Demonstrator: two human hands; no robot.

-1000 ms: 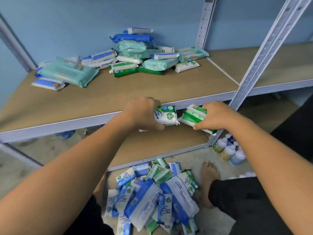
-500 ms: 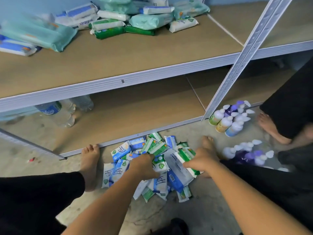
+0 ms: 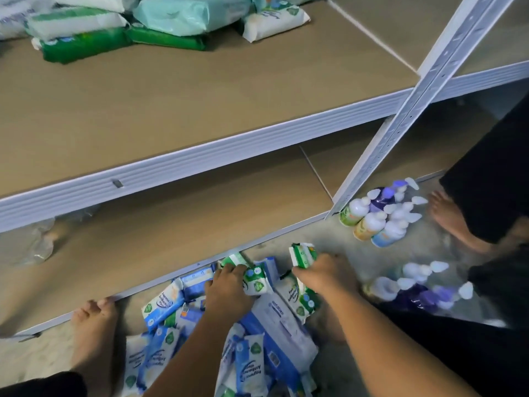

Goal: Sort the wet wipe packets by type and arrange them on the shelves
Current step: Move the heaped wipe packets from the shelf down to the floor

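packet (image 3: 255,283) in left hand (image 3: 229,290), second packet (image 3: 302,255) in right hand (image 3: 325,275).

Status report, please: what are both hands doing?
Left hand grips a green-white packet. Right hand grips a green packet. Both over the floor pile. Bottles stand aside.

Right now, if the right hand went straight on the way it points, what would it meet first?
Probably the white metal front rim of the lowest shelf; the right hand and its green-and-white wet wipe packet aim there, though depth is unclear.
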